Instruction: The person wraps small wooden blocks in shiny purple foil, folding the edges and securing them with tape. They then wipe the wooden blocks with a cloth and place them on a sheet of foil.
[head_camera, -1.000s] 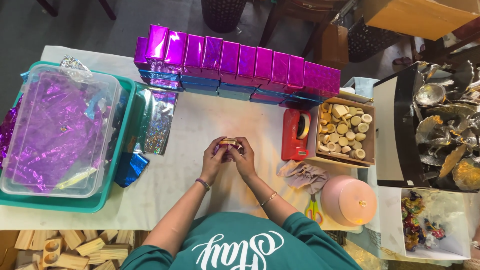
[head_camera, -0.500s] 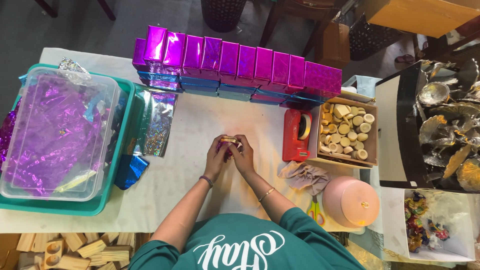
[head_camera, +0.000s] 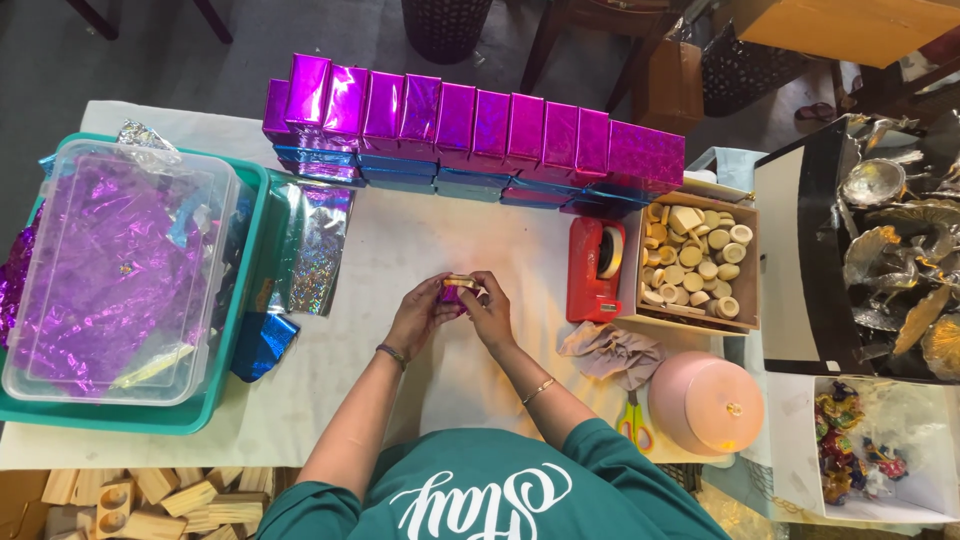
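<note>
Hardly anything has shifted since a second ago: our left hand (head_camera: 420, 315) and right hand (head_camera: 487, 310) stay pressed together at the table's (head_camera: 420, 240) middle, fingers curled around a small wooden piece half-wrapped in purple foil (head_camera: 457, 289). Just right of us stand a red tape dispenser (head_camera: 596, 268) and a box of wooden rounds (head_camera: 692, 264). Behind runs the row of magenta wrapped boxes (head_camera: 470, 135).

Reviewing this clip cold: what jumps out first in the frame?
The long row of shiny magenta foil-wrapped boxes along the table's far edge, stacked over blue ones. Next, the clear tub of purple foil sheets at left. At centre, the left hand and right hand together pinch a small piece partly wrapped in magenta foil.
</note>
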